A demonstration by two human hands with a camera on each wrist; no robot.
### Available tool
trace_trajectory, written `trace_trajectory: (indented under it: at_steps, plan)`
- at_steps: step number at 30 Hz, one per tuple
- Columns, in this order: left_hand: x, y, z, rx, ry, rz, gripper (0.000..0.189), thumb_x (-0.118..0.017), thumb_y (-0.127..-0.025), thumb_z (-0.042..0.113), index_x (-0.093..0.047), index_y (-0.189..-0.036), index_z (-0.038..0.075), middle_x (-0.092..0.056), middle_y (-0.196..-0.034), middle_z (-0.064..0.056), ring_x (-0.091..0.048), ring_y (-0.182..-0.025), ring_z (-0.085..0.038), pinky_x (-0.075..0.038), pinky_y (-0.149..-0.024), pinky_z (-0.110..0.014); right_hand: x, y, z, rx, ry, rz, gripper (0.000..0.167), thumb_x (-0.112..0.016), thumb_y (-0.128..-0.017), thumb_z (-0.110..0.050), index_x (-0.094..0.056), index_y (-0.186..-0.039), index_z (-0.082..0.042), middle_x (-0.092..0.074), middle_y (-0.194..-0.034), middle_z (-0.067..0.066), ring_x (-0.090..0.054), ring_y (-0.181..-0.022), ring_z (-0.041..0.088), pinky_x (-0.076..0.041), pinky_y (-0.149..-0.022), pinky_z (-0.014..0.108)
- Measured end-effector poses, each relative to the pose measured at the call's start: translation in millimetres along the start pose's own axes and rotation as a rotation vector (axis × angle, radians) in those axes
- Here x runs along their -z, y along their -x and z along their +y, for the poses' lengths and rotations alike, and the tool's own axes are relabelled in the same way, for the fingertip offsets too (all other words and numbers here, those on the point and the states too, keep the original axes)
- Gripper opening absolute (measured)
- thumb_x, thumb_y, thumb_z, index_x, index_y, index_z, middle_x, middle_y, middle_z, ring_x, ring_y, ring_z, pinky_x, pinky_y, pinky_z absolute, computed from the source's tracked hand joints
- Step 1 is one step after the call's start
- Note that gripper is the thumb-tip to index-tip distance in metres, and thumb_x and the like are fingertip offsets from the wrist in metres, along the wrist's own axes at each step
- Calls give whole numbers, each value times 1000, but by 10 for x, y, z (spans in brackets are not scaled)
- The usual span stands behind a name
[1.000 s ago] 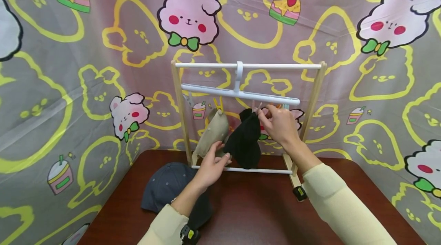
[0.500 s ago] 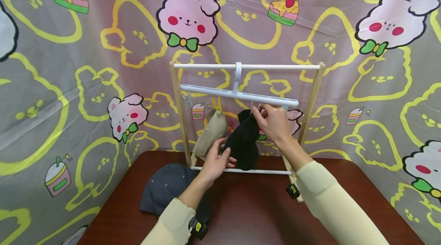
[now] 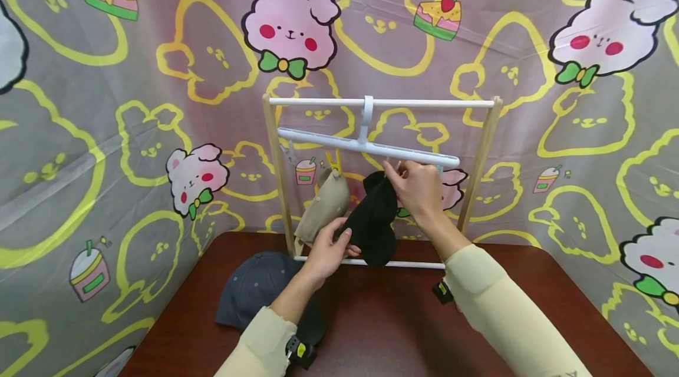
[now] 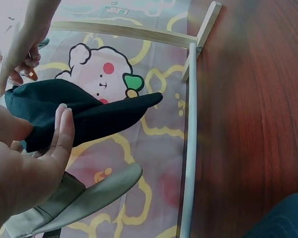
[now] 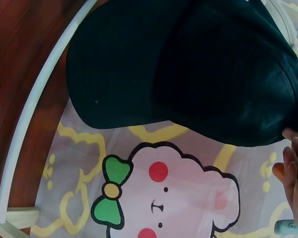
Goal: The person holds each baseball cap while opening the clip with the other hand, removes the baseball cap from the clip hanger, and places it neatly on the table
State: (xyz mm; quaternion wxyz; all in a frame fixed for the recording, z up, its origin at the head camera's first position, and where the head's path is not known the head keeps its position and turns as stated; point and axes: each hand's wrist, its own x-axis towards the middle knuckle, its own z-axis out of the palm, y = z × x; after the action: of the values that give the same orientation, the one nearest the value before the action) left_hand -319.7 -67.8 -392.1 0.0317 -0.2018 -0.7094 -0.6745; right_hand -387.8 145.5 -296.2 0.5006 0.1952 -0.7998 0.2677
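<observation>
Your left hand point(image 3: 328, 251) gripped the black baseball cap point(image 3: 372, 227) at its 8 o'clock edge; your right hand point(image 3: 421, 191) touched its 1 o'clock end, its grip unclear. From that cap: white hanger point(image 3: 366, 146) at 12, beige cap point(image 3: 325, 203) at 10, navy cap point(image 3: 254, 285) at 8. Your right sleeve's point(image 3: 509, 306) mark was cut off.

Tabletop point(image 3: 398, 318): backed by a curtain point(image 3: 392, 41) beyond its far edge.
Rack point(image 3: 480, 153): set near the far edge.
Hanger point(image 3: 329, 140): hooked over the rack's top bar point(image 3: 435, 103).
Clipped cap point(image 3: 325, 203): hung from a clip point(image 3: 333, 160) beneath the hanger's left half.
Held cap point(image 3: 372, 221): placed right of the clipped cap, between left hand point(image 3: 329, 250), at its lower left, and right hand point(image 3: 419, 188), at its top.
Resting cap point(image 3: 254, 288): laid near the tabletop's left edge, before the rack's left end.
</observation>
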Motion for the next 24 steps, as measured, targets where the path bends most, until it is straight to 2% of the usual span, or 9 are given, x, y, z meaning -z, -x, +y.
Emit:
trace_trajectory:
  at_steps: [5, 9, 18, 24]
  plan:
    - [13, 19, 28, 9, 16, -67, 29, -45, -109, 5, -55, -135, -3, -59, -126, -28, -69, -96, -51, -59, -89, -52, -46, 21, -25, -23, 49, 41, 42, -80, -89, -35, -63, -61, -10, -59, -54, 4, -55, -51, 27, -38, -47, 38]
    - [25, 30, 27, 10, 7, -95, 30, -44, -109, 4, -54, -137, -4, -57, -128, -27, -70, -97, -49, -59, -90, -49, -63, 42, -41, -30, 63, 49, 46, -78, -90, -36, -62, -57, -9, -58, -52, 4, -53, -50, 29, -35, -45, 38]
    - [72, 52, 30, -9, -48, -96, 29, -43, -109, 5, -55, -135, -3, -60, -127, -27, -72, -97, -44, -60, -89, -45, -88, 28, -64, 42, 71, 83, 50, -72, -92, -30, -57, -49, -8, -53, -48, 4, -49, -44, 26, -30, -41, 34]
    - [69, 60, 52, -20, -63, -85, 27, -43, -109, 4, -57, -132, -2, -63, -123, -26, -72, -96, -44, -60, -90, -43, -98, 15, -90, 31, 107, 85, 51, -73, -91, -30, -55, -48, -9, -51, -46, 4, -49, -43, 28, -30, -40, 35]
